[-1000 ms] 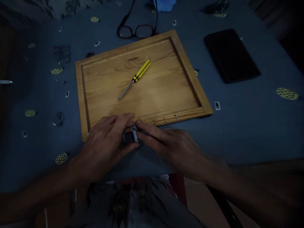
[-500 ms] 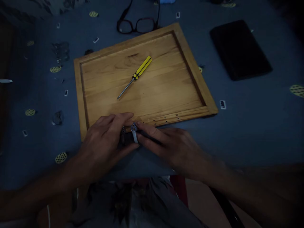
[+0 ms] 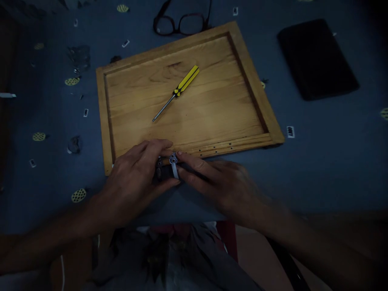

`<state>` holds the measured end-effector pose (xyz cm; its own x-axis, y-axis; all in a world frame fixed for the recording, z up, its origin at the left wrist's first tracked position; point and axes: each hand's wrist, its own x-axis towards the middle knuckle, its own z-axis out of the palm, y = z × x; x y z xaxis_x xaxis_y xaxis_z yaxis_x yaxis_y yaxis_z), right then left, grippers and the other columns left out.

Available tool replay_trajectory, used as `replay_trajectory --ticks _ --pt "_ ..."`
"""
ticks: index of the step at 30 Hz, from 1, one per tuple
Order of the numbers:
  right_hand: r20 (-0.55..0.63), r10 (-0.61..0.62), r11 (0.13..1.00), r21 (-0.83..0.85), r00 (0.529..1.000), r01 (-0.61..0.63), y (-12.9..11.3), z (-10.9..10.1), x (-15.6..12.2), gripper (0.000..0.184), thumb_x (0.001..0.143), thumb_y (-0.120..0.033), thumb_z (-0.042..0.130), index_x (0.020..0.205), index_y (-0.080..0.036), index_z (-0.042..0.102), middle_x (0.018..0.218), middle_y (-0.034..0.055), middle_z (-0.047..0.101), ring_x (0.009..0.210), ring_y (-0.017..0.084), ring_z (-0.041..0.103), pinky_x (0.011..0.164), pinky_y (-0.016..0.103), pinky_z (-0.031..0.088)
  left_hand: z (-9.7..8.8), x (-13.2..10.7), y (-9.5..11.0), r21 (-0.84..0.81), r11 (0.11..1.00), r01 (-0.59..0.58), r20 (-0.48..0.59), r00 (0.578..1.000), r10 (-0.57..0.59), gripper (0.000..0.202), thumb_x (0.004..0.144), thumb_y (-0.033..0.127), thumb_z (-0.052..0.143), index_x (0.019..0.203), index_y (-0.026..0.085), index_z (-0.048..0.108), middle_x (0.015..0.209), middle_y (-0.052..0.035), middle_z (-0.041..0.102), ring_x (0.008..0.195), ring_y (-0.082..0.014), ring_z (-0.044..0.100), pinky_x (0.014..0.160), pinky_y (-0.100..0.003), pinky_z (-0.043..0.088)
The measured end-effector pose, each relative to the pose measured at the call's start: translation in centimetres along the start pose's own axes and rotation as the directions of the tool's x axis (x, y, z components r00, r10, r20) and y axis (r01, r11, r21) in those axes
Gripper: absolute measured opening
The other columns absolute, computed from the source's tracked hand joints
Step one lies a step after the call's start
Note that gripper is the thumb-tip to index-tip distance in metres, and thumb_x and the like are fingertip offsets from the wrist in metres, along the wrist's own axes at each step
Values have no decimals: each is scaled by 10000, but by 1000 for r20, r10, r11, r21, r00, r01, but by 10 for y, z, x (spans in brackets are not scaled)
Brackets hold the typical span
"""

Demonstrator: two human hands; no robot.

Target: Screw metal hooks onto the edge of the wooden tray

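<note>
Where the near rail of the wooden panel (image 3: 212, 109) meets the blue table (image 3: 318, 161), both hands close on a small metal fitting (image 3: 173, 161) — the left hand (image 3: 133, 182) curls round its dark body and the right hand (image 3: 224, 186) pinches its bright tab. The work looks like seating the fitting against that rail, beside a row of small holes. A next move calls for steadiness: one hand holding the fitting in place while the other frees itself, since the yellow screwdriver (image 3: 177, 92) lies loose farther up the panel. White tags (image 3: 290, 131) on the table carry dark print — too small to read; no brand shows.
</note>
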<state>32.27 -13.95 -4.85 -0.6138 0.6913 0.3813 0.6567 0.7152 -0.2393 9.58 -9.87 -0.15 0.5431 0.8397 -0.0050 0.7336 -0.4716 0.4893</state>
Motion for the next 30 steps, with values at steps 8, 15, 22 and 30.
replay_trajectory --ticks 8,15,22,30 --pt "22 29 996 84 999 -31 0 -1 -1 342 1042 -122 428 1297 -193 646 1474 138 635 924 218 783 728 345 629 -3 2 2 -8 999 -53 1 999 53 471 841 289 812 1220 245 535 1195 -35 727 1097 -238 734 880 -353 621" --pt "62 42 997 63 997 -46 0 0 -3 366 1054 -131 403 1319 -229 636 1510 104 611 942 189 772 764 334 634 -1 1 0 -34 999 -25 29 999 26 476 869 331 771 1271 246 530 1201 -47 713 1124 -250 720 945 -380 614" --pt "53 16 999 43 998 -18 0 0 -2 379 1031 -94 415 1329 -187 630 1494 141 617 907 199 767 731 348 630 -21 2 1 -33 994 -104 44 993 105 620 912 521 741 1397 215 504 1314 -82 692 1192 -244 691 1002 -388 596" --pt "23 -10 1000 -3 1000 10 -1 -2 -2 425 985 2 395 1269 -154 670 1446 137 659 896 173 762 712 321 616 -48 22 -28 -264 962 70 -373 912 -168 107 884 301 807 911 231 731 806 103 730 738 -68 678 652 -233 578"
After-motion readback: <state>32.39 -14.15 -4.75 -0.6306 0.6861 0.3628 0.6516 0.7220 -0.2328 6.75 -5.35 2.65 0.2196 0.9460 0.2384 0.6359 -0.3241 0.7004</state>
